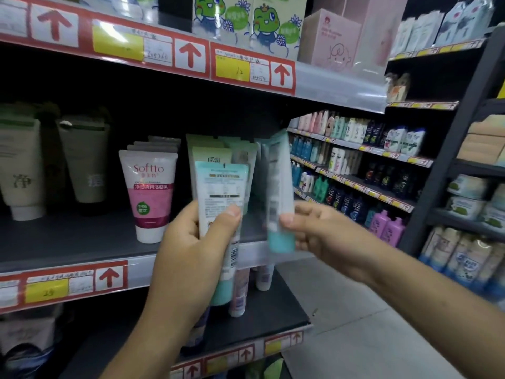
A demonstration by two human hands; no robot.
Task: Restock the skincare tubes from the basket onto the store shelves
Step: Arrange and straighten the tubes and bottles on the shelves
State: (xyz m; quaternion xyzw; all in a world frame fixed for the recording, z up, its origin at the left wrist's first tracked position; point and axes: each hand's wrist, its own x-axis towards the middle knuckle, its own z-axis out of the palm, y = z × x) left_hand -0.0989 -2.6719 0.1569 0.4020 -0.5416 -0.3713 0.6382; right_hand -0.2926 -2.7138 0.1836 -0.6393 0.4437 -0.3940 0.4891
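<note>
My left hand [191, 250] grips a teal-capped skincare tube [221, 192] upright, its printed back facing me, with at least one more tube held behind it. My right hand [319, 231] pinches another teal-capped tube [280, 187], blurred, seen edge-on and slightly tilted. Both tubes are raised in front of the middle shelf [68, 242], just before a row of matching green and teal tubes [210, 149] standing there. No basket is in view.
A pink Softto tube [150, 192] stands left of the row, with grey-green tubes [84, 160] further left. Boxes with frog drawings [246, 20] sit on the shelf above. Small tubes [240, 291] stand on the lower shelf. The aisle floor [355, 324] and shampoo shelves [355, 165] lie to the right.
</note>
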